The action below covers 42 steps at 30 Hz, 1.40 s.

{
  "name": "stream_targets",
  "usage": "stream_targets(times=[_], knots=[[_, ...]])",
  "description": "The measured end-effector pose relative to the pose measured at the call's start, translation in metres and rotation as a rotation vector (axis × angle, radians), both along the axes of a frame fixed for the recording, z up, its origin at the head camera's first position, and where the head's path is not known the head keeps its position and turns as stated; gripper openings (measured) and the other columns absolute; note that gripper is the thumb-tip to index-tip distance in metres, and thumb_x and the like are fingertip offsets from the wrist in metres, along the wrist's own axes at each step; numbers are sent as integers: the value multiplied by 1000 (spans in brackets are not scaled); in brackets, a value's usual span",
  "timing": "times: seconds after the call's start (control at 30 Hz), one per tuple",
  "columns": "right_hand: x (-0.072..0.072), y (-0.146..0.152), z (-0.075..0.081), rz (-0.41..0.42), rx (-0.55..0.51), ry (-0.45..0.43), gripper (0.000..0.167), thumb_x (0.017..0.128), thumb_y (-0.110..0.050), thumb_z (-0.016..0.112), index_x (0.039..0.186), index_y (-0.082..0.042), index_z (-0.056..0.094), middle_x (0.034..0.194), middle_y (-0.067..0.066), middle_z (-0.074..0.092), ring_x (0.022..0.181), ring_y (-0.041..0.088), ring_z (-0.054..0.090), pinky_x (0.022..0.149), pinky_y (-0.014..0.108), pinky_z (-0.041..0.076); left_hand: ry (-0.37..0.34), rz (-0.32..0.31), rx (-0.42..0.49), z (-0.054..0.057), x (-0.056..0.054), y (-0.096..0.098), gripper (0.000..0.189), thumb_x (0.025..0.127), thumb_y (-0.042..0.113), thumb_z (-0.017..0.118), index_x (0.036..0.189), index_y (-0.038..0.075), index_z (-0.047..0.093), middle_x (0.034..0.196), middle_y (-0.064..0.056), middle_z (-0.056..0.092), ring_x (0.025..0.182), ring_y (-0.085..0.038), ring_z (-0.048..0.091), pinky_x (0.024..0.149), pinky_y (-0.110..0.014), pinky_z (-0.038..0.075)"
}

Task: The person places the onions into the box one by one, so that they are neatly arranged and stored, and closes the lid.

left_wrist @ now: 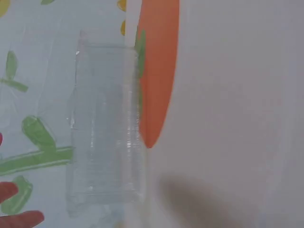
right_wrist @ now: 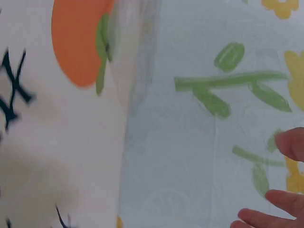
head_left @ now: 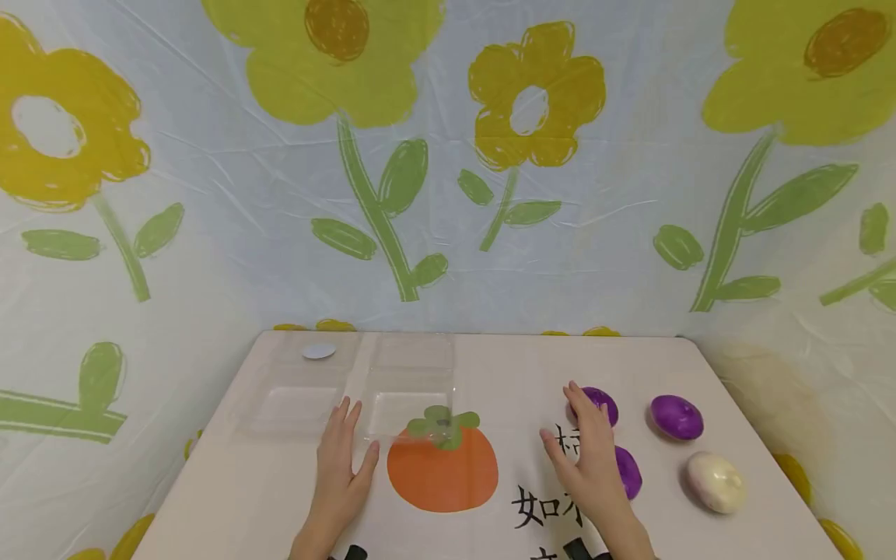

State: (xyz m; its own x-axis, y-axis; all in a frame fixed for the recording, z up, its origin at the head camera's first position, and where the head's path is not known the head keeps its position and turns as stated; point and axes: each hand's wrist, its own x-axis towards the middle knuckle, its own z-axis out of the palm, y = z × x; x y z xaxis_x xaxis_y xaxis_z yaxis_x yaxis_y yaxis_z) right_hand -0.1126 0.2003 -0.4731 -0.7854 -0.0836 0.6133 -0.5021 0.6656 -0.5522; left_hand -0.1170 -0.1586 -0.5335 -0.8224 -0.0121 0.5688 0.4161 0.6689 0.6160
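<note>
My left hand (head_left: 341, 470) is held over the left part of the table with its fingers extended and nothing in it. Its fingertips overlap the near edge of a clear plastic box (head_left: 297, 404) in the head view. A second clear plastic box (head_left: 413, 381) lies just to the right, also visible in the left wrist view. On the other side, my right hand (head_left: 591, 467) holds nothing, fingers spread. It partly hides two shiny purple egg-shaped things (head_left: 603, 403). Farther right lie another purple one (head_left: 677, 418) and a cream-white one (head_left: 715, 482).
The pale tabletop (head_left: 490, 365) carries a printed orange persimmon (head_left: 442, 474) and black characters (head_left: 535, 507). A white oval label (head_left: 319, 351) shows on the left box. Flower-printed cloth (head_left: 560, 272) hangs behind the table and along both sides.
</note>
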Motion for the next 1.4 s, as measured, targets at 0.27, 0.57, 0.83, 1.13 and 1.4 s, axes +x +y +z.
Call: stream_targets(times=[0.27, 0.57, 0.83, 1.13, 1.4], knots=[[-1, -38, -23, 154, -308, -328, 64, 97, -13, 64, 154, -17, 34, 156, 5, 38, 144, 30, 32, 116, 57, 23, -4, -56, 178, -12, 13, 0, 78, 88, -3, 66, 155, 3, 27, 160, -19, 27, 145, -43, 21, 121, -31, 14], [-22, -81, -54, 518, -810, -718, 59, 106, -11, 42, 153, 7, 12, 161, 29, 8, 149, 41, 8, 112, 17, 25, -251, -100, 425, -26, 12, 1, 74, 98, 5, 60, 158, 6, 17, 162, -17, 20, 149, -20, 17, 109, -6, 17], [-40, -112, -77, 680, -1097, -867, 60, 109, -15, 26, 152, 11, -8, 161, 29, -12, 150, 36, -9, 120, 43, -2, -579, -103, 726, -27, -14, -4, 69, 107, 28, 43, 159, 5, 3, 165, -11, 16, 151, -27, 13, 113, -16, 22], [-45, -116, -94, 614, -1123, -864, 60, 108, -12, 33, 153, 9, 0, 162, 27, -2, 151, 34, -2, 121, 35, 9, -597, -180, 792, -37, -37, -8, 67, 107, 42, 40, 157, 4, 21, 162, -9, 25, 149, -25, 19, 119, -33, 19], [-44, -120, -96, 534, -898, -822, 59, 105, -12, 44, 155, 5, 16, 163, 23, 9, 151, 35, 3, 112, 17, 25, -592, -170, 703, -42, -40, -11, 60, 106, 41, 43, 155, 8, 32, 160, -3, 31, 149, -20, 21, 112, -15, 25]])
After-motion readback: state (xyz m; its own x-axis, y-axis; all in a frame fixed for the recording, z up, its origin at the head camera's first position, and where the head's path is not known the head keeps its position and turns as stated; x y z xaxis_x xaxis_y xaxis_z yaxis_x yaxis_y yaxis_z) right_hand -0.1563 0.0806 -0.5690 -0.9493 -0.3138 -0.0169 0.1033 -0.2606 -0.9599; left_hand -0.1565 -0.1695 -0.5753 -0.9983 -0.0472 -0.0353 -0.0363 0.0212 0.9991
